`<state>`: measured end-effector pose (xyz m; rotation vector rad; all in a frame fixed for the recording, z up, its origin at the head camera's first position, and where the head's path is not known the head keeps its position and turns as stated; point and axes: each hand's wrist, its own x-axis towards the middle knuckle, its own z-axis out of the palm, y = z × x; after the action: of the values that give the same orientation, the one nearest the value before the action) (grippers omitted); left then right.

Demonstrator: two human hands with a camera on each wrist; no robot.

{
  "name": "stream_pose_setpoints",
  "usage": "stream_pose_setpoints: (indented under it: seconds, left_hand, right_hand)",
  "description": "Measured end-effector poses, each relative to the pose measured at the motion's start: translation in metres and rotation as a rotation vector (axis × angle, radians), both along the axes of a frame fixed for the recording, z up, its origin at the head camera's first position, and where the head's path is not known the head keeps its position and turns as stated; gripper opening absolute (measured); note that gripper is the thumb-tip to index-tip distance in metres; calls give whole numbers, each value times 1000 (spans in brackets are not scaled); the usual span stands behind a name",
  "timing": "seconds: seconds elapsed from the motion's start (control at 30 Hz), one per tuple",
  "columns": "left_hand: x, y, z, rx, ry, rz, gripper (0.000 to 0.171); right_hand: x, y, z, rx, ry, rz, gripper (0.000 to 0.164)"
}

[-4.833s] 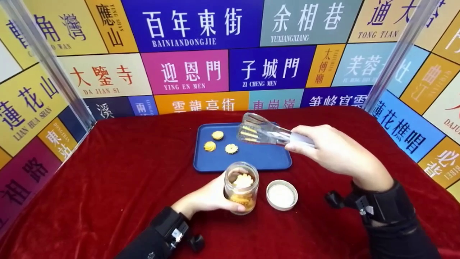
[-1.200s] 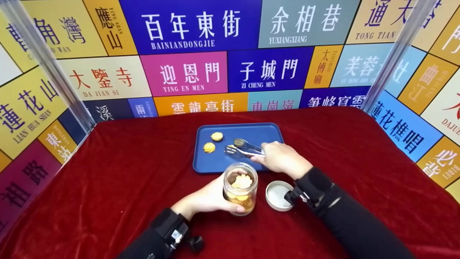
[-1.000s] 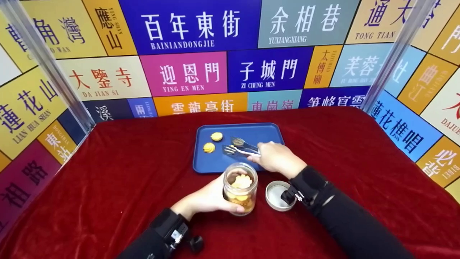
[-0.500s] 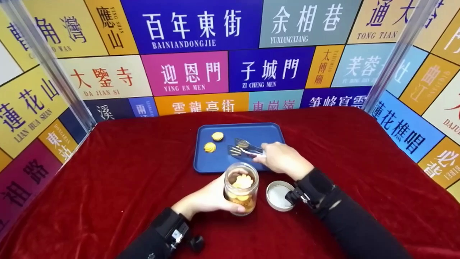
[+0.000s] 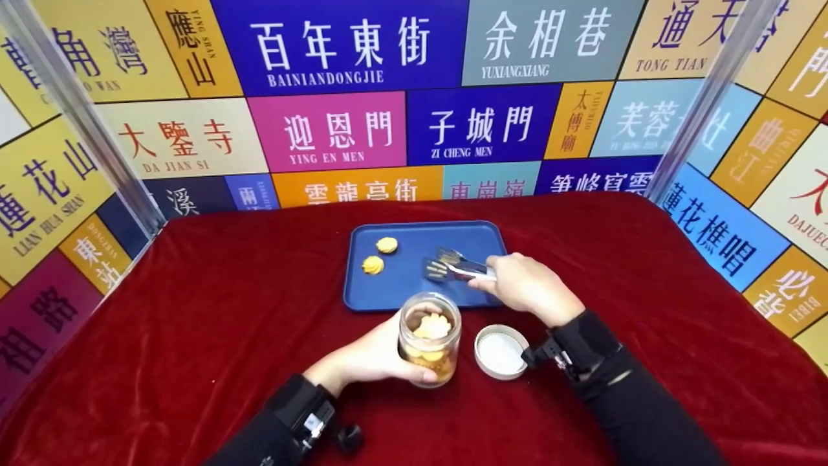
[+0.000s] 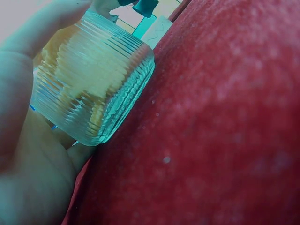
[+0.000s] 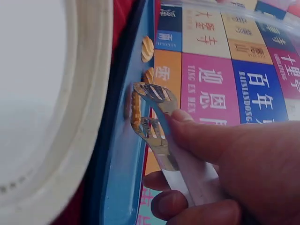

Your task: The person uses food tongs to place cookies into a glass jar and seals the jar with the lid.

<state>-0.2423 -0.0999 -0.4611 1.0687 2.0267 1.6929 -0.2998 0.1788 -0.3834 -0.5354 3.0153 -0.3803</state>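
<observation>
My left hand [image 5: 369,357] grips an open glass jar [image 5: 454,349] partly filled with cookies; the jar's ribbed wall shows closely in the left wrist view. Low over the blue tray [image 5: 365,296], my right hand [image 5: 533,288] holds metal tongs with a pale handle [image 7: 199,176]. Between the tong tips, the right wrist view shows a cookie [image 7: 136,110] on edge, at the tray's surface or just over it. Two swirled cookies, one farther back [image 5: 387,244] and one nearer [image 5: 373,265], lie on the tray's left side.
A round, pale lid [image 5: 501,353] lies inside up, right of the jar and under the right wrist. Red cloth [image 5: 259,278] covers the table. Behind stands a wall of coloured sign panels [image 5: 326,129], with metal posts at the corners.
From above the tray, the right hand has lowered the tongs onto a third cookie and caught it. Lately tongs and cookie have shifted slightly right. The left hand and jar stay put.
</observation>
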Motion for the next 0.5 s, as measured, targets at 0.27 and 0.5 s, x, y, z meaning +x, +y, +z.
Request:
stream_pose_setpoints:
  seconds: [0.27, 0.5]
  left_hand:
    - [1, 0, 0, -14, -1, 14, 90]
    - [2, -2, -1, -8, -9, 17, 89]
  right_hand:
    - [-5, 11, 12, -67, -9, 0, 42]
    - [1, 17, 32, -100, 34, 31, 43]
